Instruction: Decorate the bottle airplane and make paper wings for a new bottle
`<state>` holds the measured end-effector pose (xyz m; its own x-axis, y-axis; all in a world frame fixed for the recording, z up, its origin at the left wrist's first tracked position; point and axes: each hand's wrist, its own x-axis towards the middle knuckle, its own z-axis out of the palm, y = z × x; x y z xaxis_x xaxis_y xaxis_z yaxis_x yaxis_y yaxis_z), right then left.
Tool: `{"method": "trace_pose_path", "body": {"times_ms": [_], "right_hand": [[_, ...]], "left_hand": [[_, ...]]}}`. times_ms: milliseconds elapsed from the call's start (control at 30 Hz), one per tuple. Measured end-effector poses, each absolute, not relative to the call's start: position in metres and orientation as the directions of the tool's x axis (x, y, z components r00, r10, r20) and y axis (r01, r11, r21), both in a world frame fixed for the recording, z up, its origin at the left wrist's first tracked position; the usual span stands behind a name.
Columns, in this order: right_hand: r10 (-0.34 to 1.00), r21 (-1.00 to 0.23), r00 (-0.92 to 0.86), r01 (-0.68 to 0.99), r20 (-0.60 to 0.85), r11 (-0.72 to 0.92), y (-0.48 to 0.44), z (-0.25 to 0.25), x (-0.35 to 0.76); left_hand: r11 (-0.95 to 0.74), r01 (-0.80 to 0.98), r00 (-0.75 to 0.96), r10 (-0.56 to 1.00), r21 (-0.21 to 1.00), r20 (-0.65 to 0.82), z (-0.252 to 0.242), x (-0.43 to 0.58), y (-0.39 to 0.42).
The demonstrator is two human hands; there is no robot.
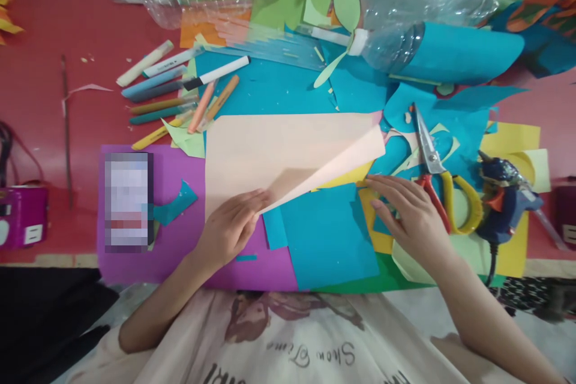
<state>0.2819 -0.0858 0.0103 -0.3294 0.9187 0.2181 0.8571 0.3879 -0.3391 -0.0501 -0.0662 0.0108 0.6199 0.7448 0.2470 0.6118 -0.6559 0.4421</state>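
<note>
A sheet of peach paper (270, 144) lies in the middle, its near right side curled up and folded over in a long slanting flap. My left hand (234, 222) is closed on the near edge of this sheet, fingers on top and thumb by the fold. To the right, my right hand (409, 216) is open, fingers stretched out and thumb apart. Its fingertips rest by a yellow paper strip just off the sheet's right side. Scissors (432, 156) with red and yellow handles lie beyond that hand. Blue paper (333, 240) lies between my hands, nearest me.
Several markers (166, 84) lie at the back left. A phone (128, 201) sits on purple paper (180, 258). At the right is a blue glue gun (501, 204) with its cord. Plastic bottles, one wrapped in blue paper (468, 53), lie along the back among paper scraps.
</note>
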Motion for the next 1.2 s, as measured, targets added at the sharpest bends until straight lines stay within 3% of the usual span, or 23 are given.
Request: {"method": "trace_pose_path", "body": {"times_ms": [100, 167, 233, 300, 433, 500, 633, 767, 900, 967, 1100, 1200], "right_hand": [[0.910, -0.456, -0.277, 0.796, 0.310, 0.398, -0.089, 0.012, 0.283], [0.889, -0.516, -0.135, 0.772, 0.438, 0.372, -0.091, 0.014, 0.288], [0.827, -0.520, 0.011, 0.782, 0.561, 0.342, -0.093, 0.018, 0.293], [0.791, -0.470, -0.018, 0.796, 0.611, 0.381, -0.094, 0.023, 0.295], [0.794, -0.490, -0.436, 0.627, 0.423, 0.606, -0.097, 0.033, 0.287], [0.771, -0.499, -0.525, 0.590, 0.359, 0.635, -0.097, 0.033, 0.282], [0.759, -0.416, -0.560, 0.636, 0.331, 0.650, -0.096, 0.024, 0.282], [0.748, -0.422, -0.590, 0.621, 0.304, 0.661, -0.098, 0.022, 0.285], [0.751, -0.251, -0.555, 0.718, 0.357, 0.650, -0.118, 0.050, 0.277], [0.742, -0.319, -0.546, 0.675, 0.389, 0.665, -0.130, 0.070, 0.268], [0.667, -0.338, -0.675, 0.577, 0.316, 0.744, -0.135, 0.084, 0.246], [0.615, -0.266, -0.740, 0.556, 0.271, 0.787, -0.124, 0.065, 0.233]], "left_hand": [[-0.779, 0.541, 0.733, 0.622, 0.317, 0.277, 0.009, -0.044, -0.066], [-0.822, 0.519, 0.779, 0.568, 0.234, 0.268, 0.009, -0.040, -0.066], [-0.839, 0.511, 0.801, 0.543, 0.186, 0.252, 0.011, -0.035, -0.065], [-0.850, 0.501, 0.814, 0.526, 0.161, 0.245, 0.013, -0.033, -0.065], [-0.861, 0.491, 0.829, 0.509, 0.135, 0.230, 0.019, -0.033, -0.064], [-0.862, 0.489, 0.831, 0.507, 0.135, 0.229, 0.021, -0.034, -0.064], [-0.860, 0.489, 0.829, 0.510, 0.146, 0.230, 0.021, -0.037, -0.065], [-0.853, 0.503, 0.820, 0.522, 0.140, 0.234, 0.019, -0.036, -0.066], [-0.848, 0.502, 0.811, 0.529, 0.167, 0.249, 0.023, -0.033, -0.067], [-0.844, 0.494, 0.813, 0.534, 0.210, 0.234, 0.027, -0.032, -0.067], [-0.821, 0.487, 0.827, 0.543, 0.299, 0.146, 0.035, -0.028, -0.063], [-0.792, 0.485, 0.853, 0.522, 0.371, -0.003, 0.042, -0.025, -0.053]]}}
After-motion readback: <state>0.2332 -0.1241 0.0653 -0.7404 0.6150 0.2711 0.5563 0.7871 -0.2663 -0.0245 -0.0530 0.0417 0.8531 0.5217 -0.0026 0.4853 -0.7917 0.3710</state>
